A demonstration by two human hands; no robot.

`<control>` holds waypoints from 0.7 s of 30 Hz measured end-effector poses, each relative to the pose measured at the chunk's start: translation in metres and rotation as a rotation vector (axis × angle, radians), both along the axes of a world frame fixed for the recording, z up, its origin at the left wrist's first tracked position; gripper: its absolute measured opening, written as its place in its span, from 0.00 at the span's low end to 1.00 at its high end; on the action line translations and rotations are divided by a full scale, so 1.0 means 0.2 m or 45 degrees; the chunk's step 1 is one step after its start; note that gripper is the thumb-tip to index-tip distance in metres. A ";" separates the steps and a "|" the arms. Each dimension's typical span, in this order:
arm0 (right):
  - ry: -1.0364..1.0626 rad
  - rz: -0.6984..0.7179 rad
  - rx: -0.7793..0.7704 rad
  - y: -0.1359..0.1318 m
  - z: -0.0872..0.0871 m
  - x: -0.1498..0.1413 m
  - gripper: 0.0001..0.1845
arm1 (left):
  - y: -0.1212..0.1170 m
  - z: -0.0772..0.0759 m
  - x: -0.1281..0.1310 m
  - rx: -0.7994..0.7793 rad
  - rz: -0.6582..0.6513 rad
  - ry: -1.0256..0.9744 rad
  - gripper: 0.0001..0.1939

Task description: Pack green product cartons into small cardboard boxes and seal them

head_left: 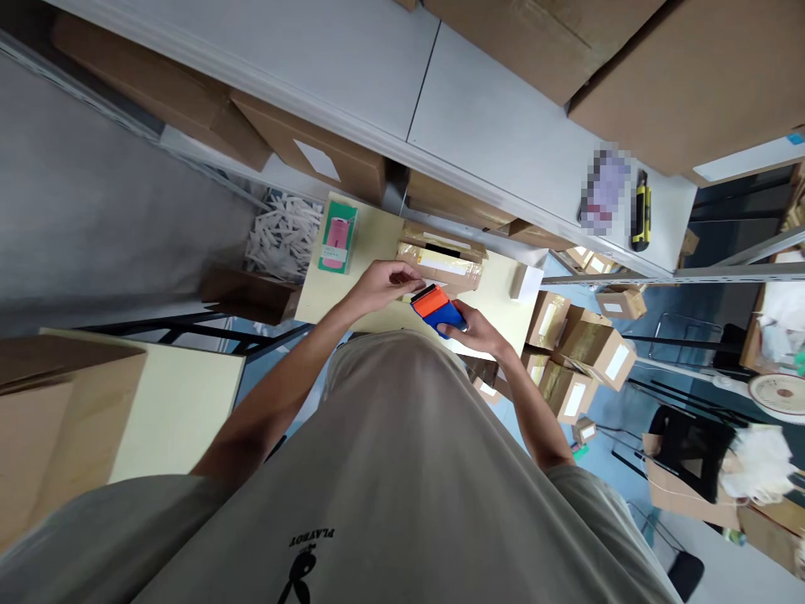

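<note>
My right hand (473, 329) is wrapped around the blue body of an orange-and-blue tape dispenser (433, 307), held above the pale table near my belly. Its black front edge points up and left. Close to that edge is my left hand (385, 283), with thumb and fingers curled together in a pinch; whatever lies between the fingertips is too small to make out. Just beyond both hands, a cardboard box (442, 267) with shiny tape and a white label lies on the table (371, 225).
At the table's left lies a green-and-pink package (338, 239), and a small white box (527, 283) stands at its right. A shelf (496, 109) overhangs the far side, bearing a yellow-black utility knife (641, 214). Stacked cartons (569, 361) stand right; white strips (286, 235) lie left.
</note>
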State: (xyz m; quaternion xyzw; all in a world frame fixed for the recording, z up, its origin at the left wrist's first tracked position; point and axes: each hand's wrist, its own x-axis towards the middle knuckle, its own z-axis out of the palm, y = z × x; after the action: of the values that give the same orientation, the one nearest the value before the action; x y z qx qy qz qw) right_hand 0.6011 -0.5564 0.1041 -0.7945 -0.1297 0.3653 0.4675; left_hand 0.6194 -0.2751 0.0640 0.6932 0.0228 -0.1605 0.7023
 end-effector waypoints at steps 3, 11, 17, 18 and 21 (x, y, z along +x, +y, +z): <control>-0.037 0.043 -0.111 -0.01 0.05 0.08 0.33 | -0.02 -0.02 -0.01 0.026 0.103 0.010 0.30; 0.048 0.320 -0.310 -0.11 0.32 0.36 0.30 | 0.01 -0.02 0.07 -0.043 0.319 0.078 0.25; 0.036 0.356 -0.442 -0.23 0.38 0.67 0.28 | 0.23 -0.14 0.25 -0.009 0.571 0.127 0.18; 0.039 0.377 -0.436 -0.23 0.36 0.74 0.28 | 0.24 -0.18 0.27 -0.025 0.599 0.151 0.17; 0.066 0.442 -0.415 -0.21 0.28 0.93 0.28 | 0.20 -0.28 0.30 -0.063 0.729 0.215 0.16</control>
State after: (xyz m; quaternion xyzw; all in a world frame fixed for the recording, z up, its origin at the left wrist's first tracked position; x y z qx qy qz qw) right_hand 0.7877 -0.5980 0.1604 -0.8157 -0.1915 0.4764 0.2666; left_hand 0.6799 -0.2350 0.0087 0.6255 0.2718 -0.0136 0.7312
